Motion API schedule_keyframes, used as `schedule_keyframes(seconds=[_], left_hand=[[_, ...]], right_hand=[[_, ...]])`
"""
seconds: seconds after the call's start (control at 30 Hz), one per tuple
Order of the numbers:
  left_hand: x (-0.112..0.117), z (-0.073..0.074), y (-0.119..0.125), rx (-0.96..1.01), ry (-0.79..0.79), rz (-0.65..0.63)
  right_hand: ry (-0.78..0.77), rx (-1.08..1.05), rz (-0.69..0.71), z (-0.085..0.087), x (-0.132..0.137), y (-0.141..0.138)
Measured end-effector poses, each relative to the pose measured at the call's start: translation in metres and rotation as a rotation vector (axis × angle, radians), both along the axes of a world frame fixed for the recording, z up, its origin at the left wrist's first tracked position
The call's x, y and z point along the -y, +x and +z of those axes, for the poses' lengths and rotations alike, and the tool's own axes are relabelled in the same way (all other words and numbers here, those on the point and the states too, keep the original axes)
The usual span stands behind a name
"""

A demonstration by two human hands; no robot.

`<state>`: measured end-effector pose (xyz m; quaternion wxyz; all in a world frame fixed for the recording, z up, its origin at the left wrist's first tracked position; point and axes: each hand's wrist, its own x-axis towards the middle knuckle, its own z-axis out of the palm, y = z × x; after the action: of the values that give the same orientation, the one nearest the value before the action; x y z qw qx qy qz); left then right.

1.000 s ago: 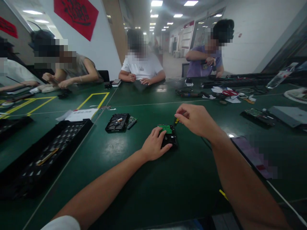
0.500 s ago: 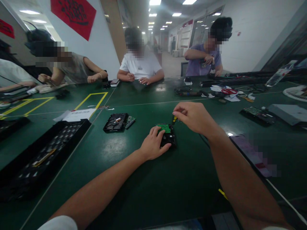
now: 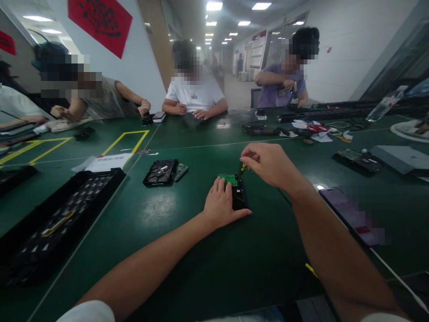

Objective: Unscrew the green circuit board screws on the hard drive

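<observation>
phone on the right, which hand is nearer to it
Right. The right hand, pinching a yellow-and-black tool, is beyond the phone and to its left; the left hand, resting on a black device, is farther left.

Hard drive (image 3: 239,200) on the table (image 3: 187,277) mid-scene, under the left hand (image 3: 219,203), screwdriver (image 3: 243,167) in the right hand (image 3: 266,164) at the drive's far right corner, casing (image 3: 157,175) and circuit board (image 3: 181,171) to the left, tray (image 3: 100,197) farther left, papers (image 3: 112,163) just beyond it, phone (image 3: 340,208) near right, bottle (image 3: 385,106) far right
</observation>
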<state>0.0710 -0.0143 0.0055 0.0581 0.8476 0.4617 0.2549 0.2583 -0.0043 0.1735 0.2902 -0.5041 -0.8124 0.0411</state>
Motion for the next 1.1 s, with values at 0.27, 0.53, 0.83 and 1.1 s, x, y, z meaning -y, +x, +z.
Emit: schedule_keyframes(seconds=[0.27, 0.53, 0.83, 1.1], left_hand=[[0.0008, 0.0016, -0.0001, -0.030, -0.006, 0.006], [0.0008, 0.0001, 0.0002, -0.007, -0.002, -0.002], [0.0017, 0.0021, 0.0014, -0.021, -0.031, 0.003], [0.0037, -0.0015, 0.0027, -0.007, -0.008, 0.013]], right_hand=[[0.005, 0.017, 0.006, 0.0008, -0.0016, 0.0018], [0.002, 0.005, 0.009, -0.0022, -0.0031, 0.0016], [0.018, 0.015, 0.003, -0.0007, -0.0014, -0.0010], [0.024, 0.033, -0.019, -0.0020, -0.0021, -0.0048]])
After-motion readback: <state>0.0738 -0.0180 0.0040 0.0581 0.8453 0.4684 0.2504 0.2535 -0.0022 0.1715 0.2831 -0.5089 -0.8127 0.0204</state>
